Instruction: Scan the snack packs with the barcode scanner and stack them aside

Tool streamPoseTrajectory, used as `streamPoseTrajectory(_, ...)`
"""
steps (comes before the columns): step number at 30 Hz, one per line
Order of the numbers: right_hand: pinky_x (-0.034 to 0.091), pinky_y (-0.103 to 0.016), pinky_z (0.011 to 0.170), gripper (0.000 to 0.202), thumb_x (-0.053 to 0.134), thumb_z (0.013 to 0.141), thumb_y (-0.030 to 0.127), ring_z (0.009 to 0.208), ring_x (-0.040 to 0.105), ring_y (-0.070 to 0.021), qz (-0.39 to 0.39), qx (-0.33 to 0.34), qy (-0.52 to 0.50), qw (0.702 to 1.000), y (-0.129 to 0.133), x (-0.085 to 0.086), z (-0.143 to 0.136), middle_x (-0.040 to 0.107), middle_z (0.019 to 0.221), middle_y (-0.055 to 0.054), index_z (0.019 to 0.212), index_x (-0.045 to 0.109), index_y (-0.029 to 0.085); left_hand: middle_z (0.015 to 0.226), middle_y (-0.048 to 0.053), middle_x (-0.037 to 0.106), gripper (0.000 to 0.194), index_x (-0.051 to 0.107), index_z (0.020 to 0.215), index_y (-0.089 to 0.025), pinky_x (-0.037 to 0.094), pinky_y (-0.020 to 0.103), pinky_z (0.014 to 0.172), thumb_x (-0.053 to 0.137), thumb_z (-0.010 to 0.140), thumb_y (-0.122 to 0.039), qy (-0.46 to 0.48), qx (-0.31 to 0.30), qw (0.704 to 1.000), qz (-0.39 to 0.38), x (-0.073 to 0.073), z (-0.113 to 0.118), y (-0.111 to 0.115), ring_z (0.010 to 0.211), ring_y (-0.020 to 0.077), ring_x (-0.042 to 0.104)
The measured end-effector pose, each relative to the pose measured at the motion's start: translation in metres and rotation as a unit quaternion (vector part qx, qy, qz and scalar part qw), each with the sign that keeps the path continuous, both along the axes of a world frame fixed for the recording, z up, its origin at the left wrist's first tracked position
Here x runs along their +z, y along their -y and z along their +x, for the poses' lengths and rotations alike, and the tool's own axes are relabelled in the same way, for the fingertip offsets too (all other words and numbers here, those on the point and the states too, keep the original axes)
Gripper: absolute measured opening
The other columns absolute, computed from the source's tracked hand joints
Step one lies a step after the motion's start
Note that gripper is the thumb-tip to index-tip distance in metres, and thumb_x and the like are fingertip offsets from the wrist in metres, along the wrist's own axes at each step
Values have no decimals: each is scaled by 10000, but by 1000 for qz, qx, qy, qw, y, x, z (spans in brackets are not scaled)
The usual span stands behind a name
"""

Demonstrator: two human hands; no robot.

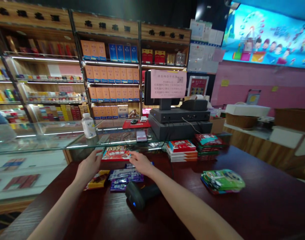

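A flat red snack box (pixel 116 156) with white lettering and a row of wrapped pieces along its far part lies at the counter's far edge. My left hand (pixel 89 165) grips its left end, and my right hand (pixel 142 162) has its fingers curled at the right end. Just nearer to me are several purple-wrapped bars (pixel 123 178) and a yellow-brown packet (pixel 98 180), the latter close beside my left wrist. Under my right forearm rests a black barcode scanner (pixel 136 196) with a blue light, its handle partly hidden by the arm.
Stacked red-and-white boxes (pixel 182 151) and dark red packets (pixel 208 146) stand at the back right. Green pouches (pixel 223 180) lie at right. Beyond are a cash register (pixel 179 116), a white bottle (pixel 88 126) on the glass showcase (pixel 52 140), and stocked shelves.
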State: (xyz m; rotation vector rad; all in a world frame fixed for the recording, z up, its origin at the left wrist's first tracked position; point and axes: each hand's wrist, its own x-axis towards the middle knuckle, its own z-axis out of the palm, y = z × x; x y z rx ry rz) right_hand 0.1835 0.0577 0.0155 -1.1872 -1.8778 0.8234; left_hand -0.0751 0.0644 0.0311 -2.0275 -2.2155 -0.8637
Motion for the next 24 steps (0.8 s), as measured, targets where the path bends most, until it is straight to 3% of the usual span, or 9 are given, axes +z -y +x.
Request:
streamPoseTrajectory(7, 481, -390, 1040, 456, 560, 880, 207, 1187, 664, -244, 25, -50, -101, 993, 12, -16, 54, 733, 1233, -49, 1326, 628, 274, 989, 60, 782, 400, 642, 1168, -246, 524, 314, 774, 397, 922, -445, 62, -64, 995, 41, 5, 58, 11, 912, 257, 742)
streamPoseTrajectory(14, 435, -437, 1117, 498, 581, 853, 205, 1269, 611, -237, 48, -87, -160, 982, 26, -34, 109, 680, 1331, -52, 1344, 618, 276, 1149, 81, 757, 486, 589, 1218, -219, 518, 385, 968, 403, 877, -512, 188, -187, 963, 45, -8, 106, 17, 1105, 260, 702)
streamPoseTrajectory(19, 421, -438, 1135, 505, 556, 844, 200, 1297, 588, -227, 69, -102, -201, 972, 32, -43, 128, 663, 1356, -65, 1344, 615, 248, 1270, 99, 710, 508, 549, 1273, -207, 444, 410, 1110, 462, 869, -502, 250, -289, 922, 65, -25, 119, 13, 1253, 234, 625)
streamPoseTrajectory(24, 432, -440, 1130, 468, 530, 885, 236, 1273, 609, -231, 97, -117, -204, 967, 36, -45, 131, 657, 1365, -76, 1345, 616, 238, 1372, 92, 646, 491, 570, 1304, -217, 414, 423, 1145, 489, 893, -472, 248, -299, 918, 86, -43, 118, 10, 1302, 228, 585)
